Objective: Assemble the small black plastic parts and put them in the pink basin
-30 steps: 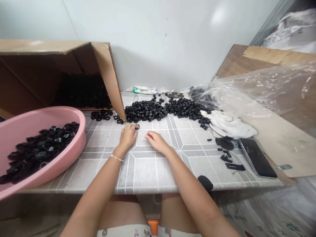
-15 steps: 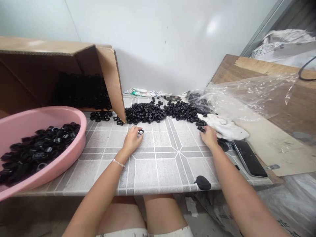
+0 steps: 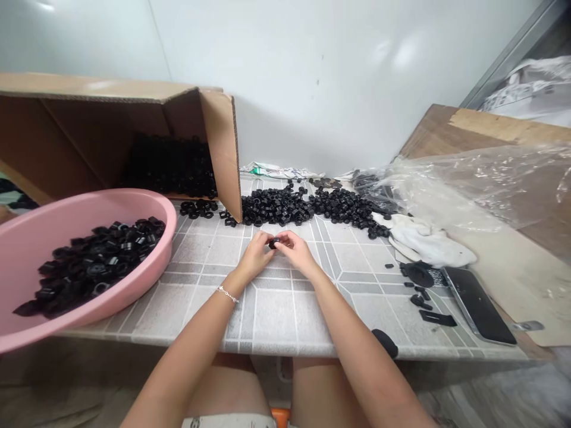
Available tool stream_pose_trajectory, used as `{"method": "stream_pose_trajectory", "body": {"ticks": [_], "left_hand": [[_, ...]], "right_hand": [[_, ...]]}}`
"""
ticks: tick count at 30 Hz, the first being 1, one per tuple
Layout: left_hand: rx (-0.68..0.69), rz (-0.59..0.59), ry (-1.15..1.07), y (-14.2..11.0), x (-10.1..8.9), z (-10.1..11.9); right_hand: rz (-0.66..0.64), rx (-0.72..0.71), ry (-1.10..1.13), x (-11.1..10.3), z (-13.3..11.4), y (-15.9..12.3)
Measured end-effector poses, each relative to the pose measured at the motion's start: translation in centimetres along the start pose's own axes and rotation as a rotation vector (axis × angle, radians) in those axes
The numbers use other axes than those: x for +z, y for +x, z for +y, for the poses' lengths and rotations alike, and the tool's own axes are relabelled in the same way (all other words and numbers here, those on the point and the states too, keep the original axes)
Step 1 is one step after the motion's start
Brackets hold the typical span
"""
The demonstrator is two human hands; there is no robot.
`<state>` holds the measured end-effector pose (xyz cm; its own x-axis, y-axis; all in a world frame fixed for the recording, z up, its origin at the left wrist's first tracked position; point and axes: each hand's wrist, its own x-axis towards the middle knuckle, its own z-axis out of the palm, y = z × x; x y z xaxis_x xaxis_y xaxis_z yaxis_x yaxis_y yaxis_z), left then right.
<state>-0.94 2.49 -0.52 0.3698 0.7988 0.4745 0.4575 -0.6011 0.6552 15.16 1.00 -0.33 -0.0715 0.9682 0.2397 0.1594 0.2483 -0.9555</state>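
My left hand (image 3: 256,255) and my right hand (image 3: 297,249) meet at the middle of the tiled table (image 3: 285,321). Their fingertips hold a small black ring-shaped part (image 3: 273,242) between them. Just beyond the fingers lie two heaps of similar black parts (image 3: 276,209) (image 3: 343,207), not touching my hands. To my left, a pink plastic basin (image 3: 27,238) holds many more of them (image 3: 98,264). A bracelet circles my left wrist.
A tipped cardboard box (image 3: 223,148) at the back left holds more black parts (image 3: 169,169). At right lie a white cloth (image 3: 423,244), a clear plastic sheet (image 3: 468,184), black pieces (image 3: 419,274) and a black phone (image 3: 477,306). A black lump (image 3: 384,343) sits at the table's front edge.
My right hand has gone out to the heap's edge by the cloth and come back to the middle. It now joins my left hand on the small part. The view has shifted slightly.
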Motion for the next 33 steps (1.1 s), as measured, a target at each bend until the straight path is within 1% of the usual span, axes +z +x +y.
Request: {"method": "stream_pose_trajectory", "body": {"ticks": [2, 5, 8, 11, 14, 17, 20, 23, 26, 30, 33], "left_hand": [[-0.017, 0.009, 0.006, 0.0, -0.2, -0.3], [-0.058, -0.02, -0.013, -0.1, -0.1, -0.5], [-0.086, -0.081, -0.052, -0.3, 0.1, -0.4], [-0.065, -0.079, -0.06, -0.4, -0.1, 0.0], [-0.066, -0.05, -0.07, -0.3, -0.4, 0.4], [-0.081, -0.031, -0.096, -0.1, -0.4, 0.8], [-0.089, -0.006, -0.126, 0.1, -0.2, 0.9], [-0.142, 0.012, -0.183, 0.3, 0.1, 0.8], [-0.206, 0.011, -0.271, 0.2, 0.3, 0.9], [-0.266, 0.01, -0.367, 0.2, 0.3, 1.2], [-0.285, -0.001, -0.423, 0.2, 0.2, 1.3]], "right_hand": [[0.022, -0.012, -0.014, 1.2, 0.8, -0.3], [0.052, 0.009, -0.047, 0.9, 1.9, -0.8], [0.071, 0.002, -0.043, 0.6, 2.3, -1.1], [0.096, -0.03, -0.043, 1.0, 1.9, -1.3], [0.076, -0.045, -0.032, 1.3, 1.6, -1.4], [0.066, -0.027, 0.008, 1.1, 1.5, -1.4], [0.067, 0.025, 0.086, 0.7, 1.2, -1.2], [0.079, 0.089, 0.151, 0.4, 0.6, -1.2], [0.076, 0.126, 0.164, 0.0, 0.0, -1.3], [0.051, 0.138, 0.202, -0.3, -0.2, -1.4], [0.043, 0.133, 0.208, -0.3, -0.2, -1.4]]}}
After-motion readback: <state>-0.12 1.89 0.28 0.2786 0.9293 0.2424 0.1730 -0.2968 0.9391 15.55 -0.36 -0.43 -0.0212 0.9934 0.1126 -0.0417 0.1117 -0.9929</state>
